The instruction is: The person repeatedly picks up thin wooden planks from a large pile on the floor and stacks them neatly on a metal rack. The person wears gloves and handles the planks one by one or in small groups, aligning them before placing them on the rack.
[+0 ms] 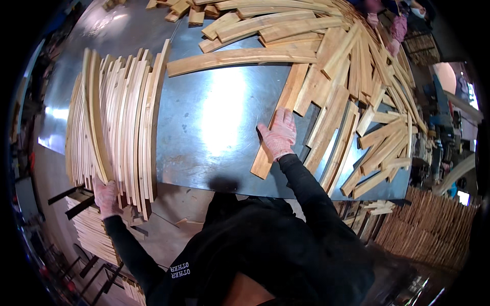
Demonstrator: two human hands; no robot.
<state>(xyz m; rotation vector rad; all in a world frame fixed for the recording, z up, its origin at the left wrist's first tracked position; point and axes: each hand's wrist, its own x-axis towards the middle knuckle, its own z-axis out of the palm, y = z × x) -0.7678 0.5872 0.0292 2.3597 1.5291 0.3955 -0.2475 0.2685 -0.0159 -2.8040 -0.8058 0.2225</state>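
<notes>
My left hand (106,198), in a pale pink work glove, is closed around the near end of a curved wooden strip (93,112). That strip lies at a slant on top of a row of pale wooden strips (125,122), which are packed side by side on edge. My right hand (279,135), gloved the same way, lies on a flat wooden plank (262,162), its fingers stretched forward and its thumb spread to the left. Under the palm part of the plank is hidden. Its far end touches a long curved board (240,58).
Loose wooden pieces (332,109) cover the far and right parts of the metal table (184,137). Below its left edge is a stack of strips (92,229) on a dark metal frame. A large wood stack (429,224) stands at right. Another person's gloved hand (394,47) shows at far right.
</notes>
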